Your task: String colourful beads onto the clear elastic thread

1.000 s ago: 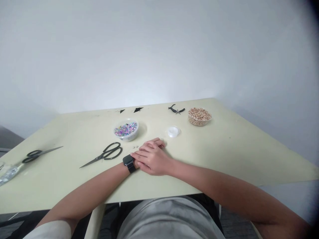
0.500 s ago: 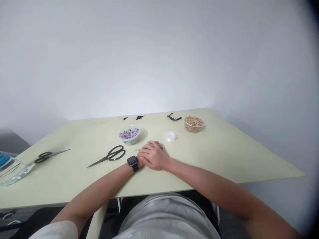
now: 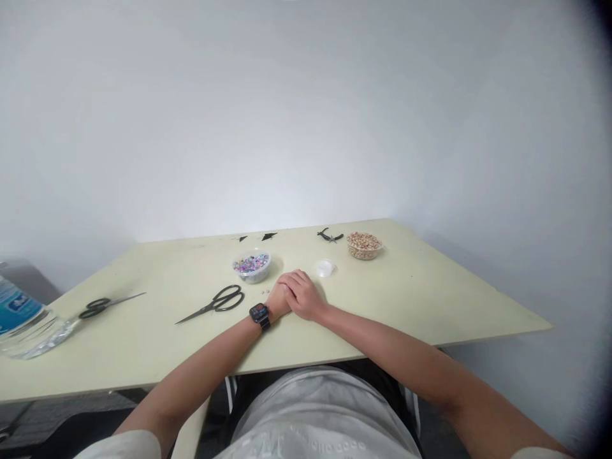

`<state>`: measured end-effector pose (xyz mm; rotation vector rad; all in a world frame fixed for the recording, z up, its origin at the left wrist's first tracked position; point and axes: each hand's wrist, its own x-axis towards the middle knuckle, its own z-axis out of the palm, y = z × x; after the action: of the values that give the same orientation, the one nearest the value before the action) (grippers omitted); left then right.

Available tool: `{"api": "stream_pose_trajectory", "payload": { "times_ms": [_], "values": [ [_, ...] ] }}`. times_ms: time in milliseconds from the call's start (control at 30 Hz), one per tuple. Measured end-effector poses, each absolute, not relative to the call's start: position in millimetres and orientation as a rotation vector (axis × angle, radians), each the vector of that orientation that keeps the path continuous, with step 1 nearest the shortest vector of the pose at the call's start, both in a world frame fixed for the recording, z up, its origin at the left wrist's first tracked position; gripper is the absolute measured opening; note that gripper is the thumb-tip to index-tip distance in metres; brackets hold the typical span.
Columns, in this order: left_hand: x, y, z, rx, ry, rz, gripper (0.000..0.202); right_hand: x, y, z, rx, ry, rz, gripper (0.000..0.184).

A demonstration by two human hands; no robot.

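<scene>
My left hand [image 3: 278, 301], with a black watch [image 3: 259, 312] on its wrist, rests on the table. Over its fingers lies my right hand [image 3: 305, 297], closed round them, so the left fingers are mostly hidden. No tool shows in either hand. Two small beads [image 3: 265, 292] lie just beyond the left wrist. Behind the hands stands a clear bowl of colourful beads [image 3: 252, 262], and a small white spool [image 3: 324, 268] sits to its right. Black-handled scissors [image 3: 213, 303] lie left of my hands.
A bowl of light brown wooden-looking beads [image 3: 364, 245] stands back right, beside black-handled pliers [image 3: 329, 236]. A second pair of scissors [image 3: 102, 306] lies at the left, near a large plastic bottle [image 3: 23, 319]. The pale table [image 3: 406, 293] meets a wall behind.
My right hand has slid off the back of my left hand and now covers its fingers. The view has shifted slightly; the objects on the table stay in place.
</scene>
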<state>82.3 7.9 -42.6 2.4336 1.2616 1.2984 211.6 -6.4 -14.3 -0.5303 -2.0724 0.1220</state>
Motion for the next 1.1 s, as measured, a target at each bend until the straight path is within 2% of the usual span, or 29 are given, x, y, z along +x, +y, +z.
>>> {"api": "stream_pose_trajectory", "payload": {
  "times_ms": [333, 767, 1100],
  "values": [
    [71.4, 18.1, -45.4, 2.897, 1.360, 1.044, 0.013, 214.1, -1.7, -18.9, -0.685, -1.933, 0.220, 0.027],
    [63.6, 11.3, -36.3, 3.082, 1.290, 1.231, 0.022, 210.1, -3.2, -21.4, -0.851, -1.820, 0.389, 0.029],
    [61.5, 12.6, -37.4, 3.194, 1.256, 1.228, 0.025, 221.6, -13.4, -19.6, -0.905, -1.803, 0.496, 0.032]
  ]
}}
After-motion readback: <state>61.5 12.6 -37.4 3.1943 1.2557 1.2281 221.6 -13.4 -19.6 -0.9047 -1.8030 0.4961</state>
